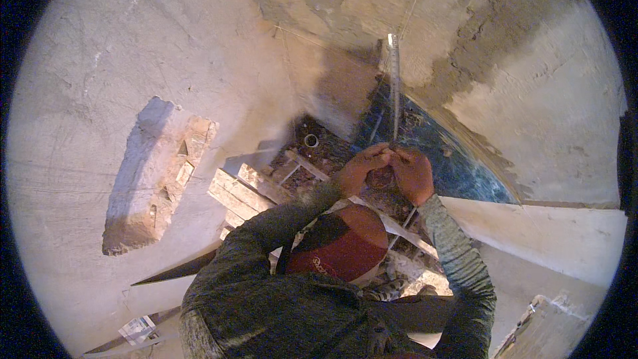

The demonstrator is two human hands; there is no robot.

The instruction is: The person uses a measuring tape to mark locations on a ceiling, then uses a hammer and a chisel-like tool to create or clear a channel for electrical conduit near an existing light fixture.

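Note:
A narrow pale strip with marks along it, a tape measure, stretches from my hands up to the wall in front of me. My left hand and my right hand meet at its lower end, both closed with fingertips pinched around it. Below the fingers, what sits between the palms is too dark to make out. A blue panel with a curved edge lies behind and to the right of the strip. Close below my hands, between the grey-sleeved forearms, is a red cap.
Plastered walls rise around, with damp darker patches at upper right. A rough recess is cut into the left wall. Wooden boards and a white pipe end are left of my hands, over dark rubble. A pale ledge runs right.

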